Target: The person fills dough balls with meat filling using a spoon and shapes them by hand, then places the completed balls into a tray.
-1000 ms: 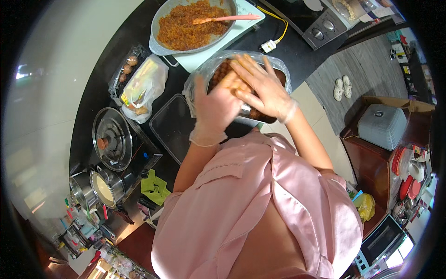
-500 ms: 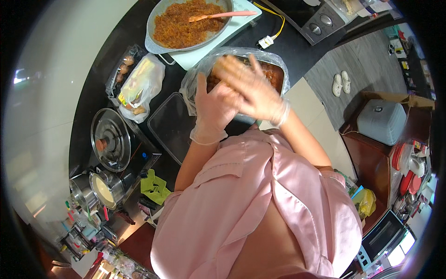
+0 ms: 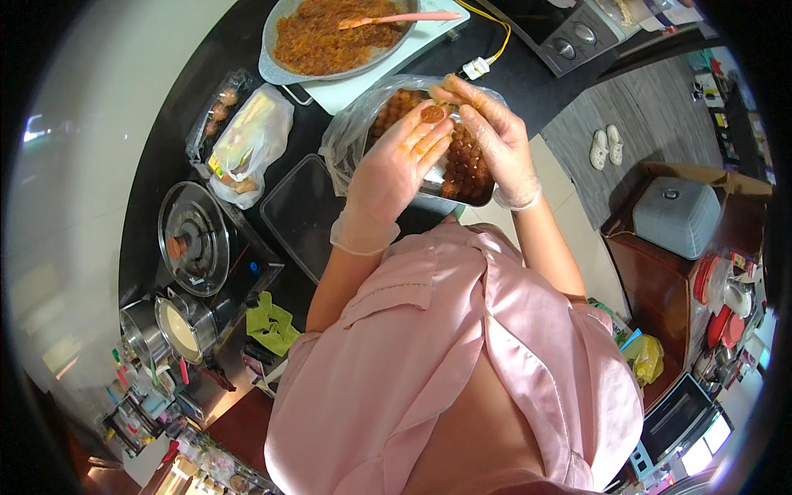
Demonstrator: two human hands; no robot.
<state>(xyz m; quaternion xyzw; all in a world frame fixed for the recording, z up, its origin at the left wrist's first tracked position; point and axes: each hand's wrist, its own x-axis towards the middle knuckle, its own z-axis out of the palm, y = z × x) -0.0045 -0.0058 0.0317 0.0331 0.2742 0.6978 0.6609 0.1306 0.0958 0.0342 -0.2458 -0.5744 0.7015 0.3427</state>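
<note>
My gloved left hand [image 3: 394,169] is turned palm up, its fingers stretched out and smeared orange-brown. A small round brown ball [image 3: 431,114] rests on those fingers. Close beside it, my gloved right hand [image 3: 499,140] has its fingers extended toward the left fingertips, holding nothing that I can see. Both hands are over a metal tray [image 3: 450,198] with rows of brown balls [image 3: 468,165] in it. Clear plastic film [image 3: 345,147] surrounds the tray's far and left sides. Part of the tray is hidden by my hands.
Beyond the tray, a grey pan [image 3: 266,59] of shredded brown filling stands on a white cooker [image 3: 330,97], a pink-handled spatula [image 3: 404,17] inside. A clear plastic lid [image 3: 301,219], a bagged package [image 3: 252,144] and a glass lid [image 3: 194,239] lie on the left. A plug [image 3: 474,68] lies behind.
My hands were pressed palm to palm, blurred by motion. Now they have come apart, the right has shifted right, and a round ball shows on my left fingers.
</note>
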